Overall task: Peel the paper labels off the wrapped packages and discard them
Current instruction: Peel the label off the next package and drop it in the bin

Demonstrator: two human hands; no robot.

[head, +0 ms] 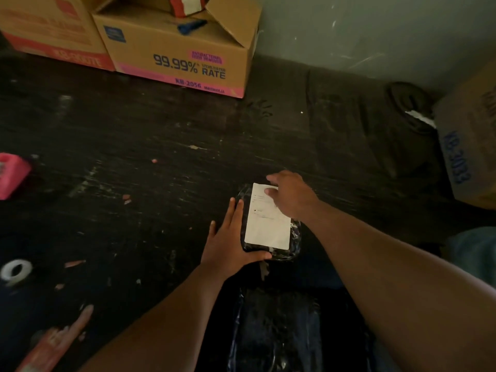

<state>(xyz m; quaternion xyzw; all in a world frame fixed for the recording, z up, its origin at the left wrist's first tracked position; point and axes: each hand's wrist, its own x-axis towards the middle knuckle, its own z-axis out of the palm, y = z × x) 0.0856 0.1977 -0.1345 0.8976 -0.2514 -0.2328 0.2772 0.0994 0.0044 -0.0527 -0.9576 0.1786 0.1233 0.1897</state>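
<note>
Black, glossy plastic-wrapped package (279, 251) on the dark floor (161, 157), topped by a white paper label (265, 224) with faint print — flat, covering most of its top. Left hand (230, 242) bracing the package's left edge, fingers straight, thumb curled under the near end. Right hand (292, 194) at the label's far corner — grip there too blurred to tell. Cardboard boxes (177, 55) beyond.

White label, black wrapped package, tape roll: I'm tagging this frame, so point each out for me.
white label (267, 226): head view, its blank lower half.
black wrapped package (294, 238): head view, right edge beside the label.
tape roll (10, 267): head view, its left rim.
</note>
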